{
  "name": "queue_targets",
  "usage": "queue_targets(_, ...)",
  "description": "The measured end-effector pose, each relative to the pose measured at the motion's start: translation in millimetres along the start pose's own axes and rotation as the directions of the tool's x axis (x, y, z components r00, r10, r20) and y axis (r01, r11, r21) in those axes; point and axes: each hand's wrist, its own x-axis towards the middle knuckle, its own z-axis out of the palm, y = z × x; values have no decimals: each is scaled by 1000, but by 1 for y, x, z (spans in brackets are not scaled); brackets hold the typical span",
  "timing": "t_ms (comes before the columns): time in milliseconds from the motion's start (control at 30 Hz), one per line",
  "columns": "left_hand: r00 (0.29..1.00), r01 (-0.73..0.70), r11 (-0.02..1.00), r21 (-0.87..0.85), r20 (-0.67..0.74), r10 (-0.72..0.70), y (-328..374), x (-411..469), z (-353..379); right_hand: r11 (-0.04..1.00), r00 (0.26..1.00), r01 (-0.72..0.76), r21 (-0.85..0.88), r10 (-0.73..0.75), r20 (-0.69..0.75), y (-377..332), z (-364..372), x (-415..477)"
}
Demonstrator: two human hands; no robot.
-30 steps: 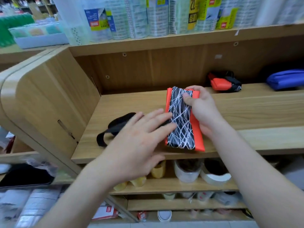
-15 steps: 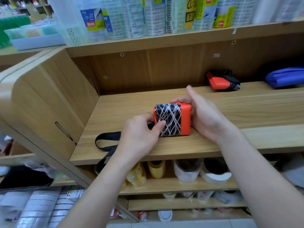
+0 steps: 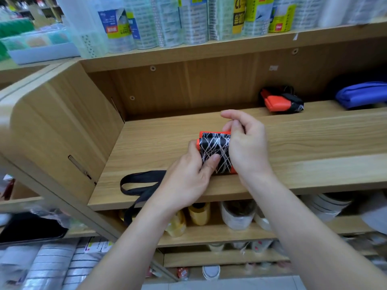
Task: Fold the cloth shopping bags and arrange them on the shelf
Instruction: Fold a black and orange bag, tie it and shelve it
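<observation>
A folded black-and-orange cloth bag (image 3: 215, 151) lies on the pale wooden shelf (image 3: 303, 147). Its black strap (image 3: 138, 183) trails left of it. A second folded orange bag (image 3: 278, 102) sits behind it, rightward.

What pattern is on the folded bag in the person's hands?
The bag: black with thin white crisscrossing lines, orange-red edges; head view.

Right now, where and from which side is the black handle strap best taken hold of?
Pinch the black handle strap at its loop lying flat on the shelf, left of the rolled bag. Come from above-left: that side looks free, while the left hand covers the strap's root and the right hand holds the bag's right side. Flat webbing likely suits a pinch across its width.
</observation>
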Motion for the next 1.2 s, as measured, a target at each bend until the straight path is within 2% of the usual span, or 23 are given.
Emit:
queue_targets(67,998,-20,999,30,-51,22,-1,-3,2,986,963,29,-166,17,268,-8,-12,12)
queue_targets(133,996,-49,996,74,-77,55,-1,-3,5,906,824,174,-385,81,561,-24,-25,25)
queue_targets(200,993,-54,992,118,-93,65,-2,-1,8,727,664,441,-525,129,736,-38,-31,27)
queue_targets(267,993,-56,993,104,-94,65,-2,-1,9,563,624,608,-560,98,775,-41,-30,25)
queue_targets(367,997,-74,997,-17,10,74,-4,-4,0,489,629,696,-525,-63,775,-35,-33,19)
queue_targets(500,972,-32,992,-124,229,60,-12,-4,-30,396,558,797,-455,-195,807,-27,-45,20)
queue_targets(633,967,-3,1000,-16,253,7,-32,-6,-70,492,572,755,-433,-173,802,-28,-59,30)
queue_targets(700,973,58,993,-101,228,-33,-46,-10,-91,608,609,668,-429,-116,784,-25,-68,34)
queue_targets(767,978,126,959,-255,194,-77,-56,-15,-104,756,658,522,-395,-62,751,-21,-75,35)
queue_targets(833,981,142,926,-351,175,-85,-62,-19,-106,783,682,485,-391,-59,729,-18,-75,34)
queue_targets(900,987,116,935,-335,145,-71,-61,-21,-101,763,689,490,-421,-43,723,-18,-73,35)
queue_targets(967,999,-46,988,-148,-34,41,-52,-25,-96,768,688,480,-424,-30,725,-18,-74,37)
queue_targets(1033,930,-289,949,126,-200,310,-34,-31,-88,774,677,480,-414,-26,736,-19,-74,39)
queue_targets(1067,892,-374,898,231,-175,416,-24,-34,-80,775,671,481,-409,-26,741,-19,-73,40)
queue_targets(1100,879,-417,845,334,-87,468,-15,-36,-70,777,665,485,-402,-28,746,-20,-72,40)
queue_targets(1133,880,-434,781,449,27,474,-12,-36,-58,779,656,488,-393,-31,754,-20,-71,40)
queue_targets(1200,916,-387,680,623,174,362,-15,-34,-43,800,642,474,-368,-28,766,-21,-71,41)
